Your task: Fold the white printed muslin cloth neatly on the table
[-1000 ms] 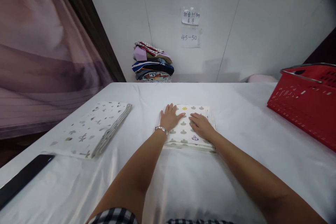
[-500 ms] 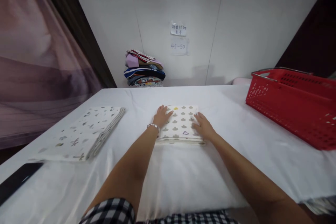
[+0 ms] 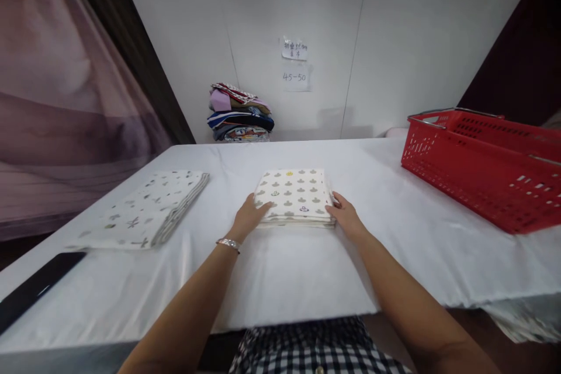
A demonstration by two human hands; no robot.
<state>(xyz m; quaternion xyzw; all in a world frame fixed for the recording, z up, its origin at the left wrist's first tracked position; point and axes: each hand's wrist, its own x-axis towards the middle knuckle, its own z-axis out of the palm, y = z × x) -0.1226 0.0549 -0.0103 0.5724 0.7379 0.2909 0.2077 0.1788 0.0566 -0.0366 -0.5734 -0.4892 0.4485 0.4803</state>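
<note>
A folded white cloth with small grey and coloured motifs (image 3: 294, 193) lies in the middle of the white-covered table (image 3: 280, 269). My left hand (image 3: 248, 221) touches its near left corner, thumb on top of the cloth. At the near right corner rests my right hand (image 3: 346, 217), its fingers against the edge. Neither hand has lifted the cloth; whether the fingers reach under it I cannot tell.
A second folded patterned cloth (image 3: 149, 215) lies to the left. A red plastic basket (image 3: 482, 158) stands at the right. A pile of folded clothes (image 3: 240, 114) sits against the back wall under paper notes (image 3: 294, 64). A dark flat object (image 3: 35, 289) lies at the near left edge.
Both hands slid back from the top of the folded cloth to its near corners. The view pulled back, so the table's front edge now shows.
</note>
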